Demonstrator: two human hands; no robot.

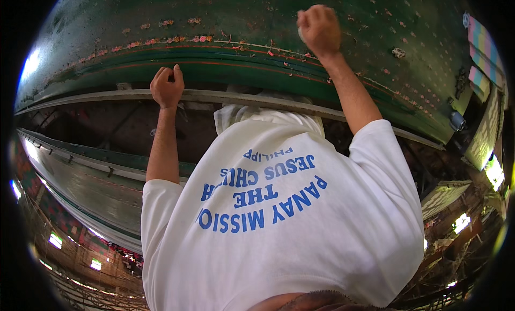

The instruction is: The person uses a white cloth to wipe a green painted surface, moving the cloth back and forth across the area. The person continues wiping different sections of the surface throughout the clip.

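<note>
A long green surface [241, 13] with orange lines and small pink scraps [201, 39] stretches across the upper view. My right hand [319, 32] is raised high on it, fingers curled around something small and pale, too hidden to name. My left hand [167, 85] is lower, just above the metal rail [214, 96] along the surface's near edge, with fingers curled and thumb up; whatever it holds, if anything, is hidden. My white shirt with blue lettering [268, 252] fills the lower middle.
Pastel striped material [483, 42] and a grey cylindrical fitting [457, 119] sit at the right end. Below the rail are a dark gap and another long green-edged table [80, 193]. A shed with framework and bright openings shows round the rim.
</note>
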